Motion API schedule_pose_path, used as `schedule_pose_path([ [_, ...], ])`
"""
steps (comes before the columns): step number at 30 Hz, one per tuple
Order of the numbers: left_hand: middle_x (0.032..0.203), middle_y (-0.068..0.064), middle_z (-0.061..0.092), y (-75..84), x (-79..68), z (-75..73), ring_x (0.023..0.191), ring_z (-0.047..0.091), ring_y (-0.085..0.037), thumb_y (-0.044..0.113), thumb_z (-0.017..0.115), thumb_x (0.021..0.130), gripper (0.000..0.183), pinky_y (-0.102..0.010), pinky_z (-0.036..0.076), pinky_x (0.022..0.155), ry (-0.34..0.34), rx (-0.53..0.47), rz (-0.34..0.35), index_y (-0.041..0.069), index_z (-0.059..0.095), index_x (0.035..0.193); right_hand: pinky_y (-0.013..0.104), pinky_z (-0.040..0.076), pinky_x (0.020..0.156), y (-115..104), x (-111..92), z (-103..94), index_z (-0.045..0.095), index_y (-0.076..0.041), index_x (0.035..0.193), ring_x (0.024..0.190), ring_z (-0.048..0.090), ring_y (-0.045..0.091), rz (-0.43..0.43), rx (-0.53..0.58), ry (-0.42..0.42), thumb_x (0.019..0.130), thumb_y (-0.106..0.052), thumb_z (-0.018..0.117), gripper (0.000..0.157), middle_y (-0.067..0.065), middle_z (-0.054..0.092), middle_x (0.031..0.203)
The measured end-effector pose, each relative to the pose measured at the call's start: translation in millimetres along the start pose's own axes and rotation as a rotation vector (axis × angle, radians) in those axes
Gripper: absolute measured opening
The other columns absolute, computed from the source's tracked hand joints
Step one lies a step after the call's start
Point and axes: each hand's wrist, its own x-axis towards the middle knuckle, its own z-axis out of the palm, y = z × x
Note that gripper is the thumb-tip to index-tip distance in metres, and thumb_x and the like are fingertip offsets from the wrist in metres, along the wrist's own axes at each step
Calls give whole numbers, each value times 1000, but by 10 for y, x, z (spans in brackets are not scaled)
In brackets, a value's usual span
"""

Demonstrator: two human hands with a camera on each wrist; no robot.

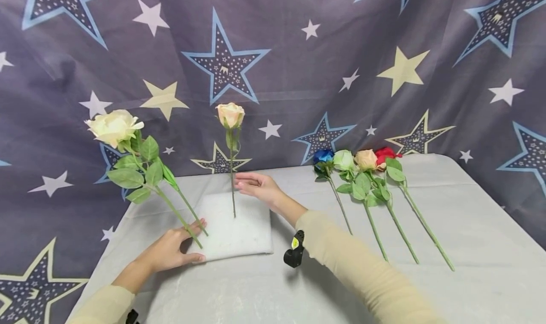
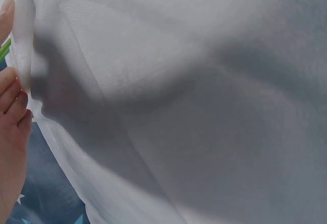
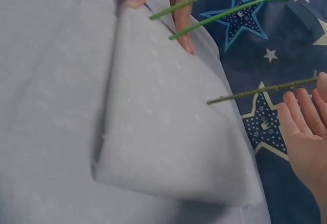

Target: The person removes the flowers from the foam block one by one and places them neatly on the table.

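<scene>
My left fingers (image 1: 197,226) spread on a white pad (image 1: 241,241), right fingers (image 1: 250,176) straight beside the pad's peach rose (image 1: 231,115), yellow wrist label (image 1: 295,243) unreadable

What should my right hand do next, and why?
I'd probably reach the right hand toward the blue rose: it lies loose on the table, while the peach rose stands nearly upright in the white block, and that hand isn't curled round its stem.

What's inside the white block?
Three stems poke into the white block: the cream rose's, a second green stem beside it, and the upright peach rose's. The block covers their tips, so I can't tell how deep they go.
</scene>
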Motion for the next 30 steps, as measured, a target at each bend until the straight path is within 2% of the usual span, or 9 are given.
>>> schedule_pose_path([
  [7, 138, -15, 57, 25, -8, 8, 121, 58, -37, 54, 76, 73, 79, -51, 48, 100, 34, 9, 32, 3, 59, 131, 30, 54, 98, 72, -1, 101, 55, 6, 130, 118, 63, 30, -8, -17, 29, 92, 1, 58, 38, 26, 59, 129],
  [11, 138, -15, 56, 11, -6, 15, 122, 58, -38, 55, 76, 73, 80, -51, 48, 100, 27, 12, 24, 4, 58, 132, 28, 56, 95, 93, -34, 145, 59, 6, 124, 101, 71, 18, -27, -26, 76, 89, 1, 63, 36, 25, 64, 121],
  [15, 140, -15, 55, -13, -5, 21, 123, 57, -38, 56, 75, 73, 81, -52, 48, 101, 10, 7, 14, 5, 56, 134, 29, 58, 90, 107, -64, 190, 63, 10, 116, 85, 72, 8, -48, -1, 136, 85, 3, 67, 32, 24, 67, 116],
  [20, 140, -14, 55, -20, 1, 14, 123, 57, -38, 57, 75, 73, 83, -52, 46, 103, 12, -8, 9, 6, 55, 135, 32, 61, 83, 91, -94, 235, 64, 16, 108, 84, 74, 15, -93, 55, 192, 83, 7, 67, 26, 28, 67, 110],
  [26, 139, -15, 55, -6, -2, 13, 122, 57, -38, 56, 75, 73, 83, -52, 46, 102, 14, -9, 7, 5, 56, 134, 30, 61, 81, 50, -110, 273, 65, 16, 104, 88, 75, 22, -134, 33, 227, 82, 6, 69, 25, 28, 68, 106],
  [30, 138, -16, 56, 0, 0, -3, 121, 58, -40, 55, 76, 72, 82, -54, 47, 101, 14, -10, 12, 5, 57, 134, 29, 61, 81, -55, -109, 305, 66, 15, 105, 90, 74, 24, -156, 21, 241, 83, 5, 68, 24, 28, 67, 108],
])
